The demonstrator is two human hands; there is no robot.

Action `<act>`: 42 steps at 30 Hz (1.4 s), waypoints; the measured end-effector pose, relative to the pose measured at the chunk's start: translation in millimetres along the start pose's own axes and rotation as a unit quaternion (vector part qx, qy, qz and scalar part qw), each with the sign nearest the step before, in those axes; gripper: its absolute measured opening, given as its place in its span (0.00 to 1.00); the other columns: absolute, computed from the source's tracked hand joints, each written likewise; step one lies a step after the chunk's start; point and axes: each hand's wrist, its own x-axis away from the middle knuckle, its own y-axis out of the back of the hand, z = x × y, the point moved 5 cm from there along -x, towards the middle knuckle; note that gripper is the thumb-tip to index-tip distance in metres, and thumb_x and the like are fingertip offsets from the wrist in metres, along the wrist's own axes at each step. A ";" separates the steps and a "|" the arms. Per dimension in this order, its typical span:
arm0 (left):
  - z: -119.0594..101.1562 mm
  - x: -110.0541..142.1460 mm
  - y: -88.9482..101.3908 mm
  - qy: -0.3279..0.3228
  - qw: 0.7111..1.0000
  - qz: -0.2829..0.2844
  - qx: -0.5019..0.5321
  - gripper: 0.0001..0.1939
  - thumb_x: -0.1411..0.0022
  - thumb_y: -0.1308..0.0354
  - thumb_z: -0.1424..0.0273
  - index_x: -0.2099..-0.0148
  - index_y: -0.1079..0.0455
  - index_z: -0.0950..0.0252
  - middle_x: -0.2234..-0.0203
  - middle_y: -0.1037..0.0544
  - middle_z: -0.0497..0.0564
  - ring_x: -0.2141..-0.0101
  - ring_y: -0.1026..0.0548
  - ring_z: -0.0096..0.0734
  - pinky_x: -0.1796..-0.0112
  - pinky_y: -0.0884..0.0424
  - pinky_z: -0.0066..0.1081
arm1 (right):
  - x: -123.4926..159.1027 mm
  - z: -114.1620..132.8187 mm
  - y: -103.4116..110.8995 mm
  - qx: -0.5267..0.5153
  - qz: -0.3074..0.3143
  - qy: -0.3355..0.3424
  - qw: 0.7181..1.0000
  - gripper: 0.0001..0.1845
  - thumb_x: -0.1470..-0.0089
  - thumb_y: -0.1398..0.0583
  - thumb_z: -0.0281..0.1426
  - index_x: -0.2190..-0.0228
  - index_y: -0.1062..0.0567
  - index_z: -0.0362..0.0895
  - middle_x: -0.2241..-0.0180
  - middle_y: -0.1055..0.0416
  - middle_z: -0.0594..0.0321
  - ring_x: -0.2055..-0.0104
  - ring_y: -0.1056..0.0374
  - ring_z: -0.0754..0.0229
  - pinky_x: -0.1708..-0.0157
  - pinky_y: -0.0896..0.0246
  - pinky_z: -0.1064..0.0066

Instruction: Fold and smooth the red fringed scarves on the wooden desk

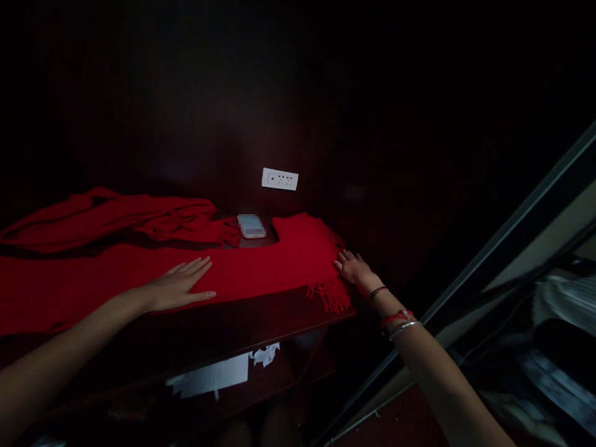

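A red scarf [251, 267] with a fringed end lies spread along the dark wooden desk [261, 320]. My left hand [179, 287] rests flat on its middle, fingers stretched out and thumb apart. At the fringed right end, my right hand [354, 268] touches the cloth with its fingers spread. Behind the spread scarf, a second stretch of red cloth [153, 217] lies bunched, with fringe at its right tip; whether it is a separate piece I cannot tell. Neither hand grips anything.
A phone [252, 226] lies at the back of the desk, below a white wall socket [280, 179]. Papers [216, 375] and a crumpled white tissue [266, 354] sit on the shelf underneath. A metal-edged frame [507, 239] slants along the right, with blurred items beyond.
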 end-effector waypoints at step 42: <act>-0.8 -0.4 1.4 0.002 1.000 0.002 0.006 0.41 0.48 0.63 0.50 0.41 0.66 0.73 0.43 0.65 0.58 0.44 0.64 0.38 0.48 0.61 0.37 | -7.8 -8.1 3.2 -0.036 -0.092 0.042 0.994 0.31 0.46 0.62 0.44 0.50 0.42 0.36 0.46 0.50 0.51 0.44 0.57 0.56 0.48 0.62 0.62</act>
